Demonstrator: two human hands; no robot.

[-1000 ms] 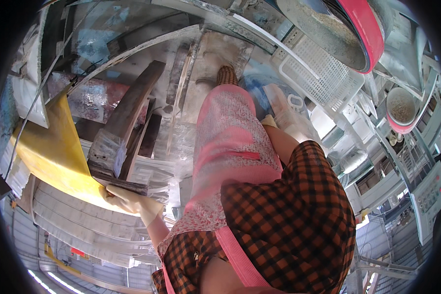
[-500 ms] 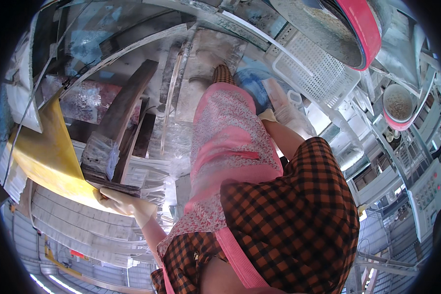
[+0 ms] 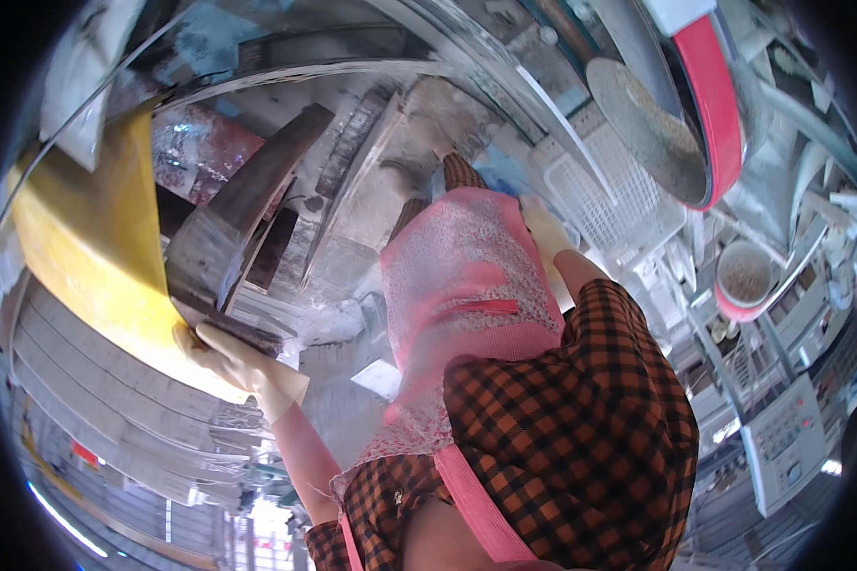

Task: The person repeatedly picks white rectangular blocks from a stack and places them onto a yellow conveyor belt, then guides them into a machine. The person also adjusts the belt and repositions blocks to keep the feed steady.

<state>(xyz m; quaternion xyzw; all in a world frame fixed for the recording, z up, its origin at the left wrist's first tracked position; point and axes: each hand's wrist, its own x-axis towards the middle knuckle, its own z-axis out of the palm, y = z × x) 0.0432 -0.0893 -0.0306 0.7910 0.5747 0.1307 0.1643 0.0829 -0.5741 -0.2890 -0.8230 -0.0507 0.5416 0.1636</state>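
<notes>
My left hand (image 3: 233,366), in a pale cream glove, is at the lower edge of a big yellow curved panel (image 3: 90,257). Its fingers bend over that edge, right against the end of a dark wooden board (image 3: 229,324). Beyond the board stands a long dark plank (image 3: 267,167), dusty and tilted. My right hand (image 3: 545,231), in a similar glove, hangs beside my pink patterned apron (image 3: 448,257), near a white perforated basket (image 3: 609,190). Its fingers are blurred, and I cannot make out whether they hold anything.
Upper right, a round pan-like machine with a red rim (image 3: 709,124) holds grainy material. Below it are a bucket of grains (image 3: 745,273) and a grey control panel (image 3: 783,443) with buttons. A white bar (image 3: 567,133) crosses above the basket. Dusty boards (image 3: 352,181) lie ahead of my feet.
The view has shifted and turned, so the machine and control panel sit lower. My left hand stays at the yellow panel's edge. My right glove shows more fully beside the apron.
</notes>
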